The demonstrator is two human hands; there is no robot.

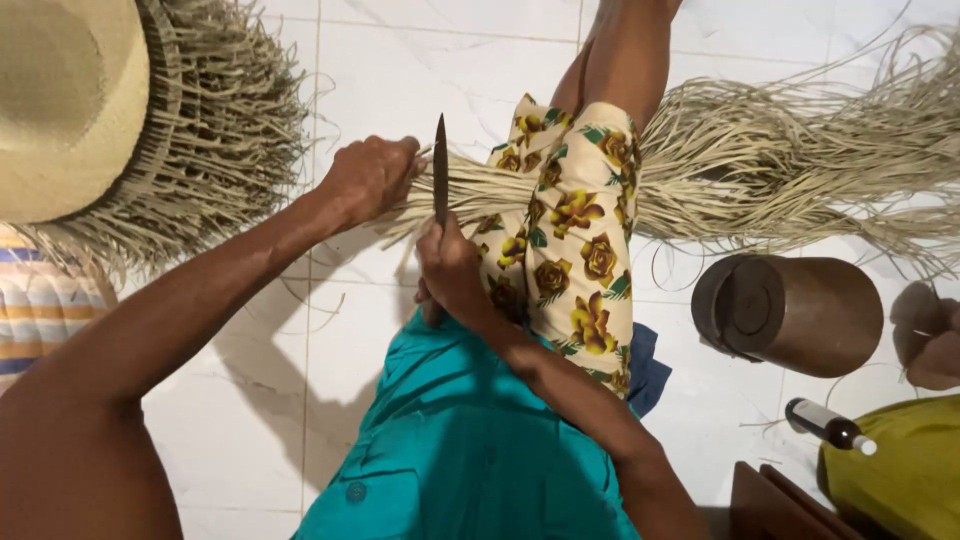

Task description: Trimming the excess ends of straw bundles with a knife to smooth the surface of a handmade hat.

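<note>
Gripping the knife (440, 180) by its handle, the right hand (452, 268) is clenched, fingers wrapped fully round; the handle itself is hidden inside the fist. The blade stands straight up out of the fist, point away from the person, its long axis running along the line of sight, toward the top of the view.

Left hand (370, 178) is clenched on the near end of the straw bundle (470, 195), fingers curled over the strands just to the left of the blade. The two fists sit close, left one slightly further out than the right.

Key relation: the bundle's long axis runs crosswise, left to right, at roughly a right angle to the blade. The blade crosses the strands immediately right of the left fingers; whether the edge is touching the straw cannot be told.

Outward from the right fist, the bundle passes under the person's leg in flowered shorts (575, 260) and fans out into a loose mass (800, 170) well to the right.

Further off: a dark cylindrical block (790, 312) lies on its side to the right of the right arm, a bottle (828, 426) lies nearer the person, and an unfinished straw hat (110, 110) sits beyond the left forearm. Floor is white tile (260, 420).
</note>
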